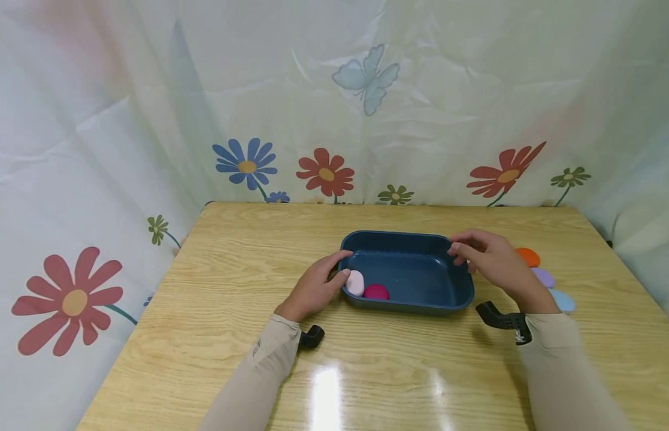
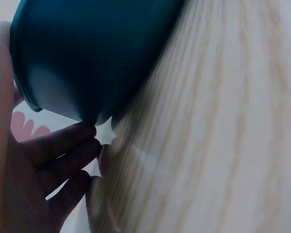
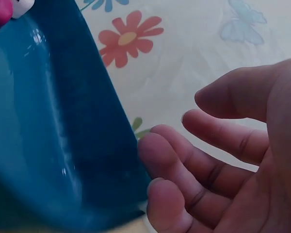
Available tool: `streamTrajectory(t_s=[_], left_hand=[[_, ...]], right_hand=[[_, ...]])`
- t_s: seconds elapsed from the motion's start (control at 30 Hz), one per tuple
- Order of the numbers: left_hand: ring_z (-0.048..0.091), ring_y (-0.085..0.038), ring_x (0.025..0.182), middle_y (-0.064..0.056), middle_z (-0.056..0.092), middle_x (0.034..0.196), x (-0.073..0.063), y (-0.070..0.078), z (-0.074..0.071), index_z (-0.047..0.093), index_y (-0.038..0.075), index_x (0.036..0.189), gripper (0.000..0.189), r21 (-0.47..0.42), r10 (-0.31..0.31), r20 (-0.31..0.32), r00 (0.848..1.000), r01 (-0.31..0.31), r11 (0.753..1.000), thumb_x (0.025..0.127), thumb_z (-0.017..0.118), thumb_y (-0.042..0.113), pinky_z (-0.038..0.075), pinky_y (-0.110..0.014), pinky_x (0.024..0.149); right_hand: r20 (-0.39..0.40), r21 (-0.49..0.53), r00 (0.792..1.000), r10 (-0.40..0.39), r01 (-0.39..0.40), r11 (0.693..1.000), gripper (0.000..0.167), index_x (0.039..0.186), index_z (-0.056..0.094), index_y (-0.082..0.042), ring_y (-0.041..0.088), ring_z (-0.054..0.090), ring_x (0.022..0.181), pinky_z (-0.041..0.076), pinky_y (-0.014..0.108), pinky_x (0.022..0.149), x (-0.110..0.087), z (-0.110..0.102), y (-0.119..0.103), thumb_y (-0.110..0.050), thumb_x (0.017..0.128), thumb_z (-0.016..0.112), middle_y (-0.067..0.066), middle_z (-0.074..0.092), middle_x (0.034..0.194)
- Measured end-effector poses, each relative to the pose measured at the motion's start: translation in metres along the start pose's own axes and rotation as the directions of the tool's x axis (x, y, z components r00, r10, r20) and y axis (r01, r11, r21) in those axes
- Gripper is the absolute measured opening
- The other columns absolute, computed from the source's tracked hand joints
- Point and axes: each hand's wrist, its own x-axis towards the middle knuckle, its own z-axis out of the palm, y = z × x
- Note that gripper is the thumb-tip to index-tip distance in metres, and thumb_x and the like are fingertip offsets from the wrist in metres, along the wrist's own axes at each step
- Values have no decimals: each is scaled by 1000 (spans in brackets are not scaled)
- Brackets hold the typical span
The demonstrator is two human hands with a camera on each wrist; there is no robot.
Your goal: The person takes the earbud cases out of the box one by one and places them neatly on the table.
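A dark blue, rounded rectangular tub (image 1: pixel 409 272) rests on the wooden table. My left hand (image 1: pixel 312 290) holds its left end, thumb at the rim; in the left wrist view the other fingertips lie against the outside of the tub (image 2: pixel 97 58), low near the table. Inside, at the near left corner, are a pale pink rounded piece (image 1: pixel 355 283) and a magenta one (image 1: pixel 376 292). My right hand (image 1: pixel 493 260) is at the far right corner. Its fingers are loosely bent with nothing between them, fingertips right at the tub's edge in the right wrist view (image 3: pixel 213 165).
Beyond my right hand, an orange (image 1: pixel 528 257), a lilac (image 1: pixel 542 277) and a light blue rounded piece (image 1: pixel 563 300) lie in a row on the table (image 1: pixel 232 269). A flower-printed curtain (image 1: pixel 431 120) hangs behind. Each wrist carries a black camera mount (image 1: pixel 501 317).
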Motion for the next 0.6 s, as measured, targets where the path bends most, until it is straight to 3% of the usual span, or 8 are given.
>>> streamTrajectory(t_s=[0.27,0.6], left_hand=[[39,-13,140,10,44,151,-1,-1,-1,45,33,150,49,-4,-12,4,1000,12,1000,104,45,50,33,-41,115],[40,-13,139,8,45,151,0,0,-1,47,29,150,49,-11,9,-4,1000,-9,1000,105,46,48,34,-40,115]], right_hand=[[135,32,991,-13,9,999,41,133,57,0,33,66,95,56,32,71,23,20,-14,-30,105,55,21,67,115],[292,2,956,-41,42,999,40,132,58,1,33,67,97,57,37,75,48,40,-29,-28,104,58,20,68,113]])
